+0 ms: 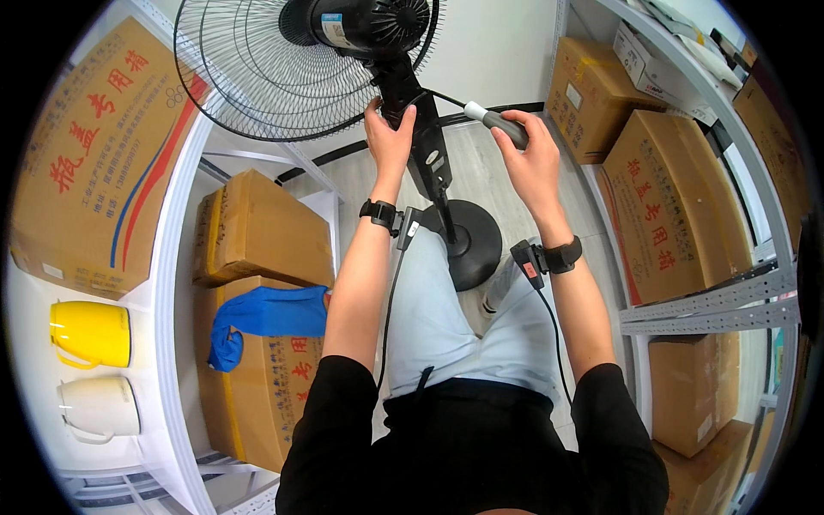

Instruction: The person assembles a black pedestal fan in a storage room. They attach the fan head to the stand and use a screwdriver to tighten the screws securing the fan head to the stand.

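A black pedestal fan stands in front of me, with its round wire guard at the upper left and its motor housing at the top. Its round base rests on the floor near my legs. My left hand is wrapped round the fan's neck just below the motor, thumb on the near face and fingers partly hidden behind. In my right hand is a screwdriver with a grey handle and white collar. Its dark shaft points left at the fan's neck; the tip's contact is unclear.
Shelving on both sides holds cardboard boxes. A blue cloth drapes over one box at left. Yellow and white jugs stand on the left shelf. Cabled devices are strapped to both wrists.
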`<state>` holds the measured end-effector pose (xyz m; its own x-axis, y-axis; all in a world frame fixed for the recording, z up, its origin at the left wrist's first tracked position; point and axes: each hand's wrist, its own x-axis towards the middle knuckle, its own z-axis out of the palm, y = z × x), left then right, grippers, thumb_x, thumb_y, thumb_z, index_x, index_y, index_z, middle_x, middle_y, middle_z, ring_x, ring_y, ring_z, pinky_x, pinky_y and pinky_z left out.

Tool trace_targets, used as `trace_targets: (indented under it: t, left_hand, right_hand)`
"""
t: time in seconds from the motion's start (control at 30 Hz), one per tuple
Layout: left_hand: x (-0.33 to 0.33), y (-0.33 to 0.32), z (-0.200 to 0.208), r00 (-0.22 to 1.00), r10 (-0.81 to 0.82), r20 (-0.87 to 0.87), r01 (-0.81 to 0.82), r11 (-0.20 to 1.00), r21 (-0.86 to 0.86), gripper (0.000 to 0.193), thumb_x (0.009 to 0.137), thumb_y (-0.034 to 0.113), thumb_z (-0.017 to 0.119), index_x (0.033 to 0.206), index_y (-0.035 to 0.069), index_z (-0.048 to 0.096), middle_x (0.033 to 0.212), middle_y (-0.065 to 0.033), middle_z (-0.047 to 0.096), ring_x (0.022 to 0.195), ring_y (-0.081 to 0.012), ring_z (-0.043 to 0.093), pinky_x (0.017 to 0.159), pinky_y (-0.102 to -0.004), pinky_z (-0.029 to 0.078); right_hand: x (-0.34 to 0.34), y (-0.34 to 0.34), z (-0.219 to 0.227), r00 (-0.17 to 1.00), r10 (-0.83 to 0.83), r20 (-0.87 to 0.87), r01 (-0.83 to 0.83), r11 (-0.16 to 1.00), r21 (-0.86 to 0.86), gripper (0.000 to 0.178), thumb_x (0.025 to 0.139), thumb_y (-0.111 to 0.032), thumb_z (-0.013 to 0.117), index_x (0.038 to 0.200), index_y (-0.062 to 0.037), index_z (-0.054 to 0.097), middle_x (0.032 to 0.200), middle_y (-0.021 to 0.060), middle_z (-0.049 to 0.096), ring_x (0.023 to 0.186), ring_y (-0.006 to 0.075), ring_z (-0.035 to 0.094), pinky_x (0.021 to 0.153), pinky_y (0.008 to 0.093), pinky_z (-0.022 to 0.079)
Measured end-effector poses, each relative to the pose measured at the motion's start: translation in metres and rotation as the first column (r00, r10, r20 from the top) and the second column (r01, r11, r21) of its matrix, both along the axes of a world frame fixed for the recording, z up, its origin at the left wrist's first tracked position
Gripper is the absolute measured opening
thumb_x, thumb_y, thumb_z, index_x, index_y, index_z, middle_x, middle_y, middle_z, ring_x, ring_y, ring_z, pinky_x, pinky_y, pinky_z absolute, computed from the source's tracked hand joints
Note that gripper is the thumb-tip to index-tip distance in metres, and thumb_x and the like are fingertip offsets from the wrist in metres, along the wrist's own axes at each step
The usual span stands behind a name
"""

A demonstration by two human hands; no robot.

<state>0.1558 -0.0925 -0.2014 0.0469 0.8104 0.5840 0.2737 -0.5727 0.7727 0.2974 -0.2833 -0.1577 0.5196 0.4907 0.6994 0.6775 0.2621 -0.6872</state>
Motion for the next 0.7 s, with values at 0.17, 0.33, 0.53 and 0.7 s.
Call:
trace_targets:
  t: [0.17, 0.33, 0.53, 0.7]
  left_hand:
    - [-0.004, 0.002, 0.005, 0.996, 0.005, -0.086, -0.004, 1.000, 0.008, 0.070, 0.079, 0.042, 0.074, 0.128, -0.001, 0.049, 0.112, -0.0190, 0.056, 0.098, -0.0299, 0.055, 0.087, -0.0386, 0.045]
    - [-0.006, 0.004, 0.006, 0.995, -0.042, -0.086, 0.040, 0.999, -0.019, 0.068, 0.078, 0.043, 0.074, 0.125, -0.001, 0.052, 0.109, -0.0186, 0.059, 0.098, -0.0299, 0.056, 0.086, -0.0382, 0.045]
    - [-0.006, 0.010, 0.001, 0.998, -0.050, -0.038, 0.048, 0.998, -0.039, 0.067, 0.078, 0.042, 0.074, 0.124, -0.001, 0.053, 0.108, -0.0184, 0.060, 0.097, -0.0296, 0.057, 0.086, -0.0374, 0.046]
    - [-0.006, 0.006, 0.003, 0.997, -0.061, -0.041, 0.058, 0.997, -0.054, 0.066, 0.078, 0.041, 0.074, 0.124, -0.001, 0.053, 0.111, -0.0187, 0.060, 0.099, -0.0292, 0.058, 0.087, -0.0368, 0.046]
  right_hand:
    - [-0.001, 0.006, -0.003, 0.999, 0.027, -0.047, -0.027, 1.000, -0.004, 0.023, 0.084, -0.014, 0.070, 0.103, -0.0044, 0.062, 0.095, 0.0088, 0.064, 0.079, 0.0217, 0.063, 0.065, 0.0312, 0.050]
    - [-0.005, 0.008, 0.000, 0.999, 0.026, -0.032, -0.026, 1.000, -0.009, 0.022, 0.083, -0.012, 0.070, 0.103, -0.0040, 0.062, 0.097, 0.0092, 0.064, 0.081, 0.0224, 0.063, 0.066, 0.0316, 0.051]
    - [-0.008, 0.012, -0.004, 0.970, -0.045, 0.239, 0.016, 0.992, 0.123, 0.022, 0.082, -0.011, 0.071, 0.102, -0.0043, 0.062, 0.100, 0.0101, 0.065, 0.083, 0.0236, 0.064, 0.066, 0.0311, 0.051]
    - [-0.009, 0.013, -0.008, 0.993, 0.034, -0.115, -0.027, 0.998, 0.054, 0.024, 0.084, -0.016, 0.072, 0.103, -0.0031, 0.064, 0.097, 0.0101, 0.067, 0.077, 0.0188, 0.066, 0.065, 0.0286, 0.052]
